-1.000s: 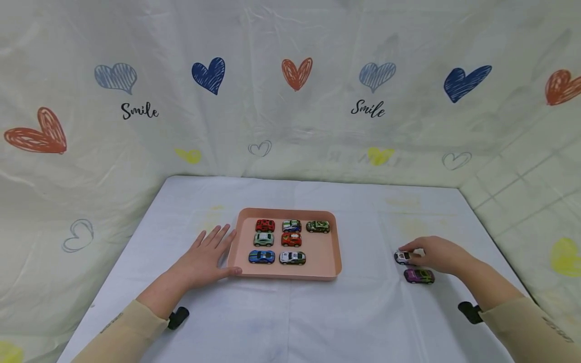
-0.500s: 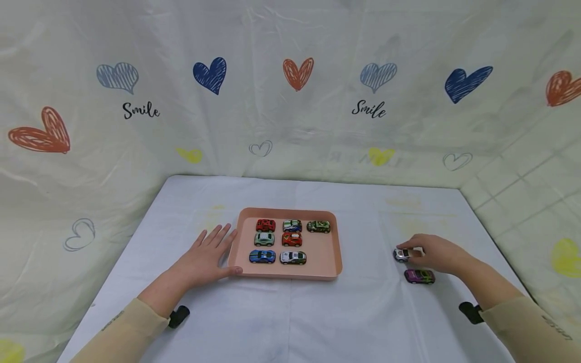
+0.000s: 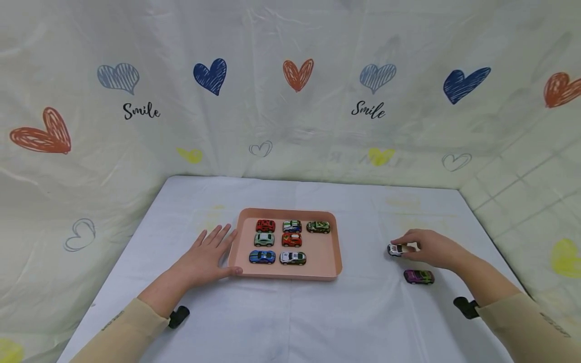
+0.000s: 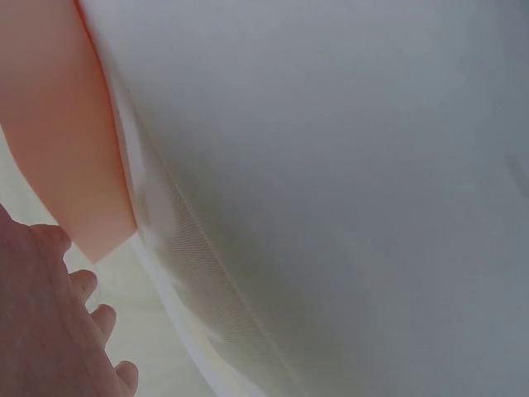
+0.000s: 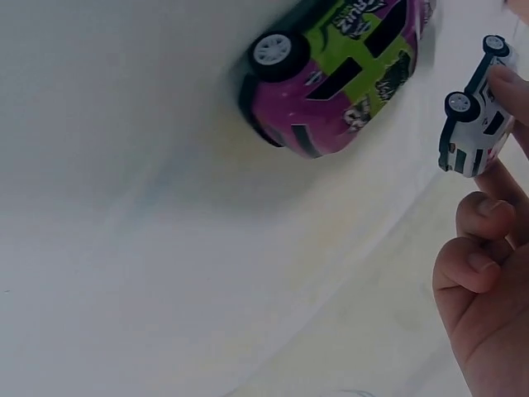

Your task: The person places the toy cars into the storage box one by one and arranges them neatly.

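My right hand (image 3: 433,248) pinches a white toy car (image 5: 478,116) between thumb and fingers, over the right part of the table. Just below it in the head view, a purple and green toy car (image 3: 419,277) stands on the cloth. My left hand (image 3: 199,259) lies with fingers spread at the left edge of a pink tray (image 3: 317,272), thumb at its front corner. Inside the tray are several toy cars: among them a red one (image 3: 265,226), a blue one (image 3: 262,257), a white one (image 3: 292,258) and a green camouflage one (image 3: 318,227).
A white cloth (image 3: 354,322) covers the table. Behind it hangs a pale curtain (image 3: 290,116) printed with hearts and words, which also runs along both sides. Between the tray and my right hand lies a stretch of bare cloth.
My right hand has moved slightly left and away from me with the white toy car, farther from the purple and green one. The left hand and the tray stay where they were.
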Available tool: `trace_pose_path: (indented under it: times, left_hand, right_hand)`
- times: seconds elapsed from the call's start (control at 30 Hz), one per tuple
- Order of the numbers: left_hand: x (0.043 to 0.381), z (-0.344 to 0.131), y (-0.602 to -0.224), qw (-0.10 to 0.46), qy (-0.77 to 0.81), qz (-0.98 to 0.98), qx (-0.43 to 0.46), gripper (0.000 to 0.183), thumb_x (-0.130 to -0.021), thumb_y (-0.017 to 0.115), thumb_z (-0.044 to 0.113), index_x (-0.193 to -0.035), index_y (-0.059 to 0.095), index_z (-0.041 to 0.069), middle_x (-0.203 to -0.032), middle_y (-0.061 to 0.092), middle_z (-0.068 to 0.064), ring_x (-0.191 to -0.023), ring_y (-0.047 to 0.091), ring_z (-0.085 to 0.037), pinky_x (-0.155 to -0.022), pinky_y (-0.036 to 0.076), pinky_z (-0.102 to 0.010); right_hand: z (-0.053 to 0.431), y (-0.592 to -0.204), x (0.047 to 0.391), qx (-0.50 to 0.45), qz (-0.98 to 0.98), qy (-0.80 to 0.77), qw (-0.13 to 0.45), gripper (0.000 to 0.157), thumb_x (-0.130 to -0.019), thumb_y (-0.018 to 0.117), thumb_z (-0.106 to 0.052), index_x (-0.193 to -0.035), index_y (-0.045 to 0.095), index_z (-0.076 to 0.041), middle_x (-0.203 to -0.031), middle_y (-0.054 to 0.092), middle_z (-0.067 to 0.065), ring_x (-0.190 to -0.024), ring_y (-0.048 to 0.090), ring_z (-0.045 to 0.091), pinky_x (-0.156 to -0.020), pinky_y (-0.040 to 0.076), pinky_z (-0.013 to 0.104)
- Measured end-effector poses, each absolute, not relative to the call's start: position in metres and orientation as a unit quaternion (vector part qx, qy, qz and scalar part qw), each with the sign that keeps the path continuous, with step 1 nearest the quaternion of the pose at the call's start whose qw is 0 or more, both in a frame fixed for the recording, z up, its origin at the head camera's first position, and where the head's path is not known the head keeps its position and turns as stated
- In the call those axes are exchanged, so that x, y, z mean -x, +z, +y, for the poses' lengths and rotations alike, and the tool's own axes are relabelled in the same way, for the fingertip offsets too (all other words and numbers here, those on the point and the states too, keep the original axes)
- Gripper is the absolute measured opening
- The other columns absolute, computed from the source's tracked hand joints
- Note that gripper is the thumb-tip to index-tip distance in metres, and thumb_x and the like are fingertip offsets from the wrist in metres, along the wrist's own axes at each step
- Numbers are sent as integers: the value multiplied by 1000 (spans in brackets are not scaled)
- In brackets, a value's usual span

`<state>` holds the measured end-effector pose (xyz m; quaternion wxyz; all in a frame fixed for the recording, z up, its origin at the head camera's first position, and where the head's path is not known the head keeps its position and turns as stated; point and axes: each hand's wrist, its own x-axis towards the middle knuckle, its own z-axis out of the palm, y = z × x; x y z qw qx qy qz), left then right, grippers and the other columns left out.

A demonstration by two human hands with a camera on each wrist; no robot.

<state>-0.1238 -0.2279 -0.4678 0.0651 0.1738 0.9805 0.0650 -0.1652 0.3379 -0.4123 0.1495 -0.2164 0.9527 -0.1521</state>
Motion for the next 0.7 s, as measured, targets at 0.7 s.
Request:
trace_pose_path:
  times: [0.7]
  left_hand:
    - [126, -230, -472, 62, 61, 981, -175, 109, -80, 47, 85, -160, 17, 17, -166, 12, -8, -152, 8, -32, -121, 3, -56]
  right_hand:
    - [258, -395, 193, 280, 933, -185, 129, 35, -90, 74, -21, -125, 71, -21, -93, 60, -11, -75, 50, 10, -63, 45, 27]
